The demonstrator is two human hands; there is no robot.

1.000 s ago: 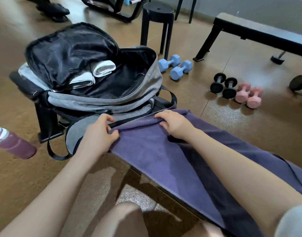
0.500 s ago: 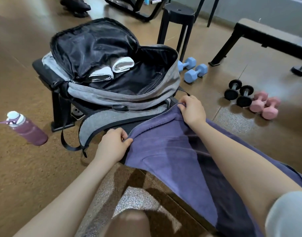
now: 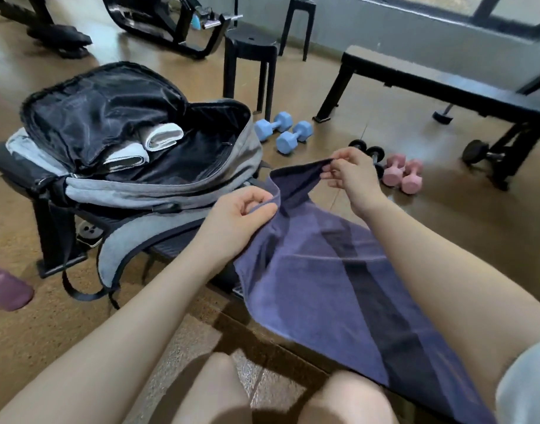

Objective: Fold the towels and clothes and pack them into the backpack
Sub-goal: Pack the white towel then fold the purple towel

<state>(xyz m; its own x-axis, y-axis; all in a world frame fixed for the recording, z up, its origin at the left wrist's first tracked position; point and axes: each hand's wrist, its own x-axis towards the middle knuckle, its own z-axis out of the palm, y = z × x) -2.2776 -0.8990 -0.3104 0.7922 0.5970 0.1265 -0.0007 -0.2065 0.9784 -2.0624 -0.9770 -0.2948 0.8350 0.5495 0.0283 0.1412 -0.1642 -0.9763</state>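
**Now both hands have the towel's far end up – length runs back toward the person**

Both hands pinch the far short edge of the purple towel, one at each corner. Left hand is clenched on the near-left corner, thumb and fingers bunching the cloth; right hand nips the other corner w/ fingertips, held a bit higher and further out. Edge between them sags slightly, lifted clear of the bench.

What matters for the next move: towel's long axis runs from that raised edge back along the bench toward the person's lap, rest of it lying flat, spilling off the bench's near edge. So the free length is all behind the grip, toward the body. My guess is the fold goes lengthwise – far end brought back over the near end.

Backpack sits just beyond the grip at the bench's far-left end, mouth open, two rolled white towels already inside. Left hand is the nearer one to it, almost beside its grey wall; right hand well apart, over the floor side by the pink dumbbells.
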